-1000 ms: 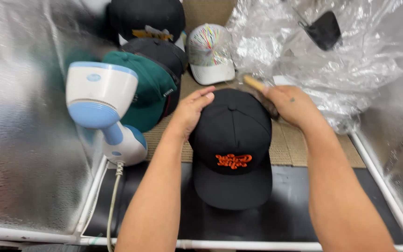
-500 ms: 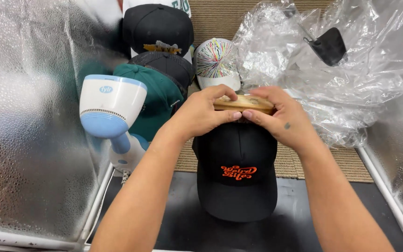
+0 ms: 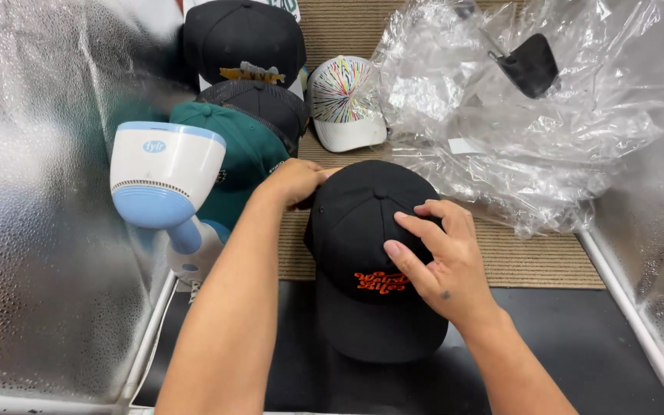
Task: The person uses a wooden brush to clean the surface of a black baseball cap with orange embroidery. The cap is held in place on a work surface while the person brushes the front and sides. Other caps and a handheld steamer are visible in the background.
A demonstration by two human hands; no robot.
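Observation:
A black cap (image 3: 363, 211) with orange embroidery on its front lies in the middle, brim toward me, half on a tan ribbed mat (image 3: 536, 257) and half on a black surface (image 3: 578, 346). My left hand (image 3: 293, 183) is closed at the cap's back left edge around a wooden tool, of which only a tan tip (image 3: 331, 170) shows. My right hand (image 3: 436, 257) rests flat on the crown's front right, fingers spread, just beside the embroidery.
A white and blue handheld appliance (image 3: 167, 177) stands at the left. Behind it lie a green cap (image 3: 249, 150), two black caps (image 3: 244, 38) (image 3: 263, 104) and a white cap with coloured streaks (image 3: 343, 100). Crumpled clear plastic (image 3: 516, 131) fills the right. Silver reflective walls (image 3: 32, 230) enclose the space.
Both hands held the wooden tool over the cap's back. Now only my left hand has it, at the back left edge, and my right hand has come down onto the crown's front.

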